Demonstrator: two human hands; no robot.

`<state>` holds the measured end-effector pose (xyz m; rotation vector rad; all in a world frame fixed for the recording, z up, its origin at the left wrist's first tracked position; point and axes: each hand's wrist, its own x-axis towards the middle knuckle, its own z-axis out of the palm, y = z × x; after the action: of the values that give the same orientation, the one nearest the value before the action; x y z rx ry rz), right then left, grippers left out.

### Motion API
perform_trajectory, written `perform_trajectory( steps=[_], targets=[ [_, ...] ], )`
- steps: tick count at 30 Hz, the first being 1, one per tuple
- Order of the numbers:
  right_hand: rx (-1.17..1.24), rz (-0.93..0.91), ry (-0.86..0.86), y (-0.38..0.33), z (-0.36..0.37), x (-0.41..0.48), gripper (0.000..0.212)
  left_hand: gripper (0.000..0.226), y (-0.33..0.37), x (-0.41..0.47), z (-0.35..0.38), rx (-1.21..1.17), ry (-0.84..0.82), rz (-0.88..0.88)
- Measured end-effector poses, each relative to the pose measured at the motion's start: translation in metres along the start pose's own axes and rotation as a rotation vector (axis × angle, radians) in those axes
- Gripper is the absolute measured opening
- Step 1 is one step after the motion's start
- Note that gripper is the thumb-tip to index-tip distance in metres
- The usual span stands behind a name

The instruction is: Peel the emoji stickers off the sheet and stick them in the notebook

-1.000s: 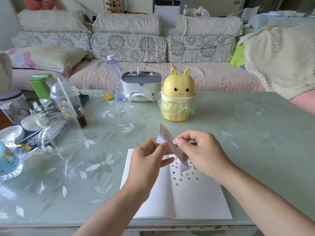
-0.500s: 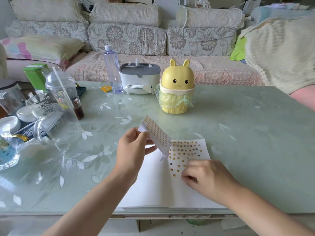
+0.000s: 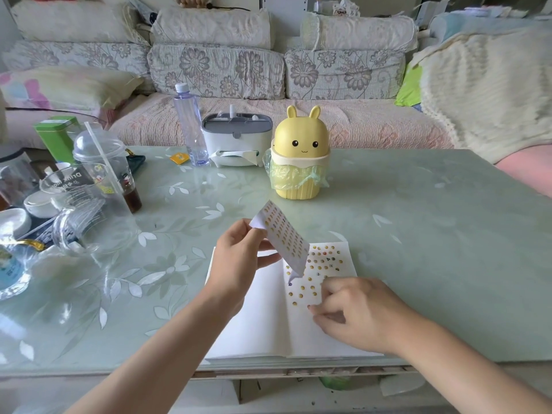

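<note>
Notebook [image 3: 254,324] lies open on the desk [image 3: 418,234] at lower centre. The right hand [image 3: 358,312] has dropped from the emoji sticker sheet [image 3: 283,237] to the right page, grip pressed together, probably planting a sticker unseen beneath. The left hand [image 3: 239,258] has its grip pinching that sheet just above.

The scene is lit brightly and evenly. Pale glare is spread across the tabletop [image 3: 418,234]; lines are bent near the frame edges.

body | left hand [image 3: 239,261]: bare; right hand [image 3: 358,312]: bare; forearms: bare
</note>
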<state>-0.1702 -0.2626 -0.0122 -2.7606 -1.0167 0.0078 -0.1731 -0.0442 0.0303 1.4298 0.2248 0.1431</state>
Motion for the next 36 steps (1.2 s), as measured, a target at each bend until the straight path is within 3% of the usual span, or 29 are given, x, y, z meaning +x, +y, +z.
perform_trajectory(
  steps=[2,5,7,10,13,16,18,21,25,29,32,36],
  targets=[
    [0.063,0.032,0.111,-0.001,-0.006,0.000,0.050,0.021,0.001,-0.001,-0.002,-0.001,-0.020,-0.007],
    [0.208,0.117,0.446,0.000,-0.028,0.004,0.034,0.018,0.004,-0.002,-0.004,-0.011,-0.099,-0.026],
    [0.322,0.197,0.552,-0.001,-0.047,0.011,0.016,0.018,0.008,-0.007,-0.004,-0.035,-0.182,-0.038],
    [0.510,0.360,0.422,-0.001,-0.060,0.021,0.041,0.023,0.010,-0.018,-0.003,-0.053,-0.272,-0.042],
    [0.804,0.415,0.380,-0.003,-0.061,0.026,0.027,0.015,0.006,-0.024,-0.008,-0.028,-0.325,-0.062],
    [0.745,0.407,0.397,0.001,-0.058,0.027,0.014,0.016,0.008,-0.027,-0.019,0.094,-0.331,-0.039],
    [0.693,0.367,0.341,0.000,-0.059,0.028,0.015,0.024,0.012,-0.027,-0.023,0.216,-0.308,0.009],
    [0.557,0.330,0.282,-0.008,-0.059,0.029,0.023,0.015,0.014,-0.026,-0.024,0.305,-0.249,0.051],
    [0.408,0.353,0.362,-0.020,-0.058,0.030,0.031,0.017,0.010,-0.024,-0.023,0.343,-0.234,-0.001],
    [0.198,0.221,0.515,-0.028,-0.051,0.030,0.039,0.020,0.004,-0.025,-0.018,0.181,-0.209,-0.077],
    [0.246,0.108,0.574,-0.042,-0.044,0.030,0.014,0.021,0.002,-0.027,-0.012,-0.030,-0.195,-0.136],
    [0.374,0.100,0.646,-0.052,-0.038,0.034,0.012,0.024,0.006,-0.033,-0.003,-0.217,-0.247,-0.117]
  ],
)
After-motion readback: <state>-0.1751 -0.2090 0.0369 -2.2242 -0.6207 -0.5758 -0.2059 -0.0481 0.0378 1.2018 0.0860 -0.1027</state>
